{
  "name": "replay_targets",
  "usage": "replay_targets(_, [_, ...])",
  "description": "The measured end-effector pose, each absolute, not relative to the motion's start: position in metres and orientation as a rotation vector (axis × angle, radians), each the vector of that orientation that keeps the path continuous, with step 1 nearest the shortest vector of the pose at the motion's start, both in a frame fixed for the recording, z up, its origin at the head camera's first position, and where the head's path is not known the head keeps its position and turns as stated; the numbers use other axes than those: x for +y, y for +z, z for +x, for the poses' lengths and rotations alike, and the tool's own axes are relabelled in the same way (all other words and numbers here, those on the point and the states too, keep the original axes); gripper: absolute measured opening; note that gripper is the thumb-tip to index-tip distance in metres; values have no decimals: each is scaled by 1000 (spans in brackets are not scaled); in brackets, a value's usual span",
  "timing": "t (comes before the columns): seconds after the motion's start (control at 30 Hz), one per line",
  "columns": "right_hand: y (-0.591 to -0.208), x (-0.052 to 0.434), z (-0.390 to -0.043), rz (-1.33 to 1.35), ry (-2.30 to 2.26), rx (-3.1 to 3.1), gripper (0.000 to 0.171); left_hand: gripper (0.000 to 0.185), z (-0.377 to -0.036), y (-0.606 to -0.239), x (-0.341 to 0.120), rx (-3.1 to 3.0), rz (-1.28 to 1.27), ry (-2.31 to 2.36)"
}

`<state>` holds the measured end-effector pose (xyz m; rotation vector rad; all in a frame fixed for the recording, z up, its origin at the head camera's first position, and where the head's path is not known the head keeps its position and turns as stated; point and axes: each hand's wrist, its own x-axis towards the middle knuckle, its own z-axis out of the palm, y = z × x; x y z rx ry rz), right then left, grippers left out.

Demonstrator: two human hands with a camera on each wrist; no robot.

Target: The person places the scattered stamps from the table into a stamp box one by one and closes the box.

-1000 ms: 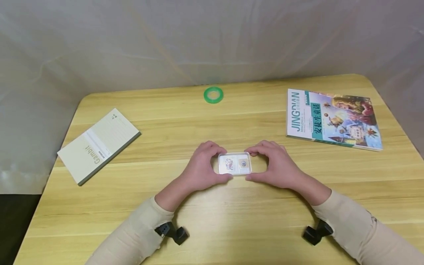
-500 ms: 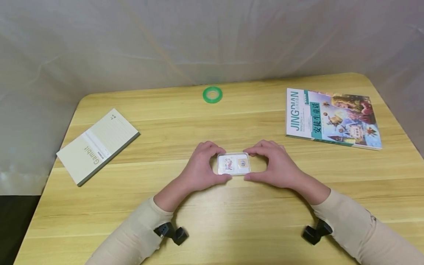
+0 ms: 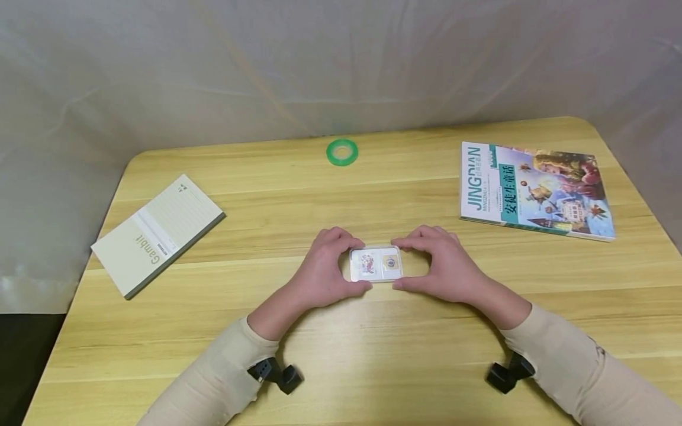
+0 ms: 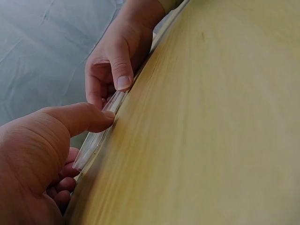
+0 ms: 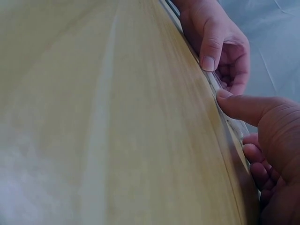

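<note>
A small flat clear plastic case (image 3: pixel 376 264) lies at the middle of the wooden table, with a colourful printed picture on its left part and a small tan square on its right. My left hand (image 3: pixel 326 269) grips its left end, thumb on the near edge and fingers on the far edge. At the right end, my right hand (image 3: pixel 444 264) holds it the same way. Seen side-on in the left wrist view, the case (image 4: pixel 96 136) is thin and close to the tabletop. The right wrist view shows a sliver of the case (image 5: pixel 238 127) beside the thumb.
On the left of the table (image 3: pixel 383 349) lies a cream notebook (image 3: pixel 160 234) set at a slant. A green tape roll (image 3: pixel 342 152) rests near the back edge. To the right is a colourful storybook (image 3: pixel 538 192). Pale sheeting (image 3: pixel 341 65) hangs behind the table.
Both hands keep their hold on the case and stay in place. The whole head view has shifted very slightly; nothing else has visibly moved.
</note>
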<state>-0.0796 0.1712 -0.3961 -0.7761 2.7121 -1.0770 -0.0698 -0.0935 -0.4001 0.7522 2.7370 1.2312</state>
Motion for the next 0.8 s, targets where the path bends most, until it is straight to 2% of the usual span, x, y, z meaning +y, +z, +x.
replay_targets(0.27, [-396, 171, -79, -764, -1106, 2703, 63, 63, -70, -401, -94, 2737, 766, 1240])
replay_targets(0.8, [-394, 170, -79, -738, -1089, 2702, 61, 61, -70, -398, -94, 2738, 757, 1196])
